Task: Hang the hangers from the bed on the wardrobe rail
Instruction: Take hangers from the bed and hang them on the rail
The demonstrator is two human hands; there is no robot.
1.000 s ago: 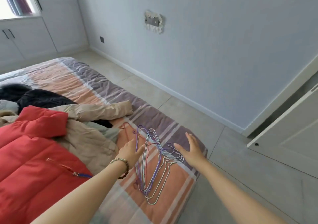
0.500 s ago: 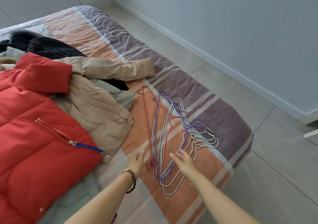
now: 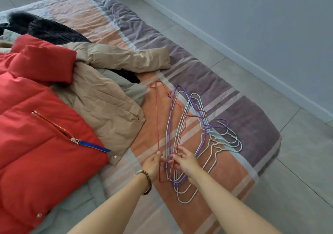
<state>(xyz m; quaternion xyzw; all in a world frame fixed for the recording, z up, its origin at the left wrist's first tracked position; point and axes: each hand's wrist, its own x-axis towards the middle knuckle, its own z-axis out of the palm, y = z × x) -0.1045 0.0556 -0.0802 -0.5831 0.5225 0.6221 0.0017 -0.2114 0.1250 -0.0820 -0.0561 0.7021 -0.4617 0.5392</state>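
Note:
Several wire hangers (image 3: 187,125) in red, purple and pale blue lie in a loose overlapping pile on the striped bed cover (image 3: 252,118), hooks pointing right toward the bed edge. My left hand (image 3: 153,164), with a bead bracelet on the wrist, pinches the long bar of the red hanger (image 3: 157,118) at its near end. My right hand (image 3: 184,161) rests on the near ends of the other hangers with fingers spread and lightly bent, wires running under the fingertips. No wardrobe rail is in view.
A red puffer jacket (image 3: 36,125), a tan coat (image 3: 108,97) and dark garments (image 3: 48,30) cover the left of the bed. Grey tiled floor (image 3: 297,179) runs along the right, bounded by a wall with a white skirting board (image 3: 252,61).
The view has dropped and closed in on the bed. Both hands have come down from hovering over the pile onto the near ends of the hangers, the left now pinching the red one.

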